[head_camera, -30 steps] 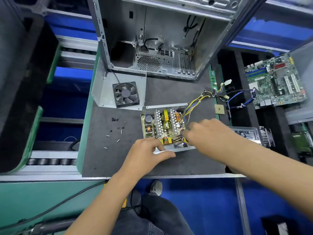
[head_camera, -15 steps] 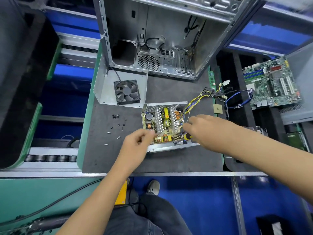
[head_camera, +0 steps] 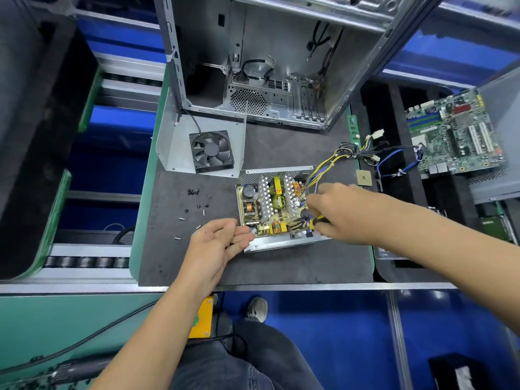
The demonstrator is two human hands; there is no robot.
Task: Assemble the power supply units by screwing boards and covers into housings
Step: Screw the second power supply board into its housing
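Two hands flank the board: right grip curled round a screwdriver over it, left grip spread beside it.

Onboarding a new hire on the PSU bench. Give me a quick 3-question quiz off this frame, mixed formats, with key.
1. True or false: the fan cover is already fitted on the power supply housing.
2. Which hand grips the yellow-and-black screwdriver? A) left hand B) right hand C) neither
3. Fill in: the loose screws lie on the mat to the ____ of the housing.

Key:
1. False; it lies apart, behind and left of the housing, with the board exposed.
2. B, the right hand; the left hand is palm-up.
3. Left.
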